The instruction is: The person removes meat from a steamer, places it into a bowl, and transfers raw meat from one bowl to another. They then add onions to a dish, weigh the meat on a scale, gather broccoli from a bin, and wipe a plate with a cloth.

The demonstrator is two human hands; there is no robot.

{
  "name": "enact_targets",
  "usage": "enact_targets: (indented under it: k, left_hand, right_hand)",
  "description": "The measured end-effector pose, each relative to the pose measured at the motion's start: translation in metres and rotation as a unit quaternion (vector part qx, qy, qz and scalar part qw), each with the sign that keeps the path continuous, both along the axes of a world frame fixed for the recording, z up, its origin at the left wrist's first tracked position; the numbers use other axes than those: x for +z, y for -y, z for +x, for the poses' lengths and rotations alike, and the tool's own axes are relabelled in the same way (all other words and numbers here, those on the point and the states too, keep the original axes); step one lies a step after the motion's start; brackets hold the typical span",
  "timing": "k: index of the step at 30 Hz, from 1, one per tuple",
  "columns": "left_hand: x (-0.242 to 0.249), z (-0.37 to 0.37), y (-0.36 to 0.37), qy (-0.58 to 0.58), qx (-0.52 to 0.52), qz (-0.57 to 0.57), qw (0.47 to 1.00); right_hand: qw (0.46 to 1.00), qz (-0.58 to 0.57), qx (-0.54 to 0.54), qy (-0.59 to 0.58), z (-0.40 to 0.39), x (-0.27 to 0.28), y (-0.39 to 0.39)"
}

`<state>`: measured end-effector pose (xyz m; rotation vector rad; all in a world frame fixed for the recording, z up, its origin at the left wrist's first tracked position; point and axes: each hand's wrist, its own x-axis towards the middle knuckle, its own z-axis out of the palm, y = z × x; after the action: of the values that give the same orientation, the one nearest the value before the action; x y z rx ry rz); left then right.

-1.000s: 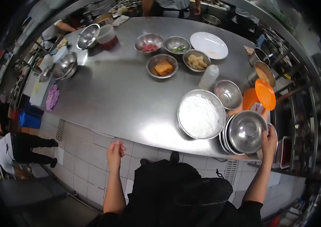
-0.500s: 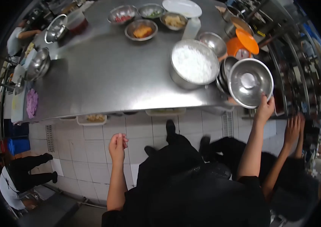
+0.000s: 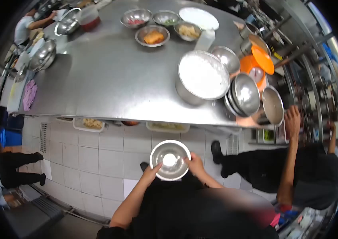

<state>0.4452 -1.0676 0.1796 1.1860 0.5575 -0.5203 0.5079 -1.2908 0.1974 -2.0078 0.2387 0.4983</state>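
A: What is held nearest?
B: Small steel bowl (image 3: 170,160), lower middle of frame, opening up, carried above the tiled floor (image 3: 97,157).

A: Hands?
B: Both clamped on that bowl. Left rim gripped by left hand (image 3: 152,172), right rim by right hand (image 3: 196,164). A thumb is hooked inside at each side.

A: Next out?
B: Two food trays are seen below the near edge of the steel table (image 3: 97,87). On top, right of centre: large container (image 3: 191,95) filled with white stuff. Bowl stack (image 3: 247,95) is set to its right, then a tilted deep bowl (image 3: 273,105). A co-worker's hand (image 3: 293,119) is seen near that one; contact cannot be told.

A: Further?
B: Orange scale (image 3: 248,63) at right, purple cloth (image 3: 29,95) at left. Squeeze bottle (image 3: 205,40) is partly hidden by the container. Bowl of orange food (image 3: 138,39) is placed upper middle, three more food bowls behind it. White plate (image 3: 197,15) is seen beyond, at top.
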Motion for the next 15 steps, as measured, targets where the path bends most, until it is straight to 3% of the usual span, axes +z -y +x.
enact_targets:
  k: [3,4,5,7,9,11,15]
  left_hand:
    - [-0.026,-0.023,0.018,-0.036,0.149,-0.049,0.987]
    - [-0.021,-0.029,0.026,-0.049,0.189,-0.065,0.979]
    - [-0.014,-0.035,0.034,-0.063,0.225,-0.081,0.969]
    - [-0.017,-0.056,0.053,-0.041,0.269,-0.094,0.958]
    - [-0.015,-0.071,0.07,-0.017,0.314,-0.112,0.943]
    - [0.003,-0.087,0.086,-0.022,0.384,-0.156,0.91]
    - [0.019,-0.113,0.093,0.014,0.454,-0.089,0.886]
  right_hand:
    - [0.989,0.011,0.126,-0.074,0.021,0.028,0.014]
    - [0.978,0.154,0.093,-0.102,0.018,0.006,0.027]
    - [0.978,0.156,0.098,-0.099,0.018,0.006,0.043]
    - [0.97,0.121,0.172,-0.123,0.024,0.011,0.076]
    - [0.968,0.121,0.192,-0.103,0.028,-0.004,0.108]
    - [0.965,0.067,0.194,-0.164,0.033,-0.026,0.136]
    - [0.945,-0.024,0.295,-0.138,0.042,-0.09,0.153]
